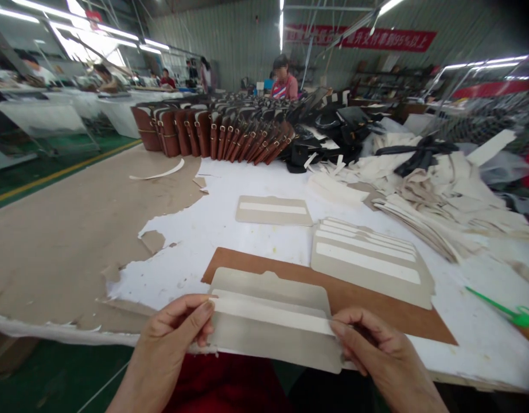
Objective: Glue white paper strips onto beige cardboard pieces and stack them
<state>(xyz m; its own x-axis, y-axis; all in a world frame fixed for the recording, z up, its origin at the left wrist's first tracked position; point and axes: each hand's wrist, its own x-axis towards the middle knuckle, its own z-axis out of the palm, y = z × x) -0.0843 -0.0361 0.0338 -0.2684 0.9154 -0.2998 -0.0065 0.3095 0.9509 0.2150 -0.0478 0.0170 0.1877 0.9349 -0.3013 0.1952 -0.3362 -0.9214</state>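
Only readable thing is the red banner (361, 38) on the back wall, upper right of the frame — white Chinese characters, with "95%" near its end.

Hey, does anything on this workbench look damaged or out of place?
Yes. The white table covering is torn away on the left, its ragged edge baring a brown surface, with loose scraps near the tear. The grey card piece held between left hand and right hand looks intact.
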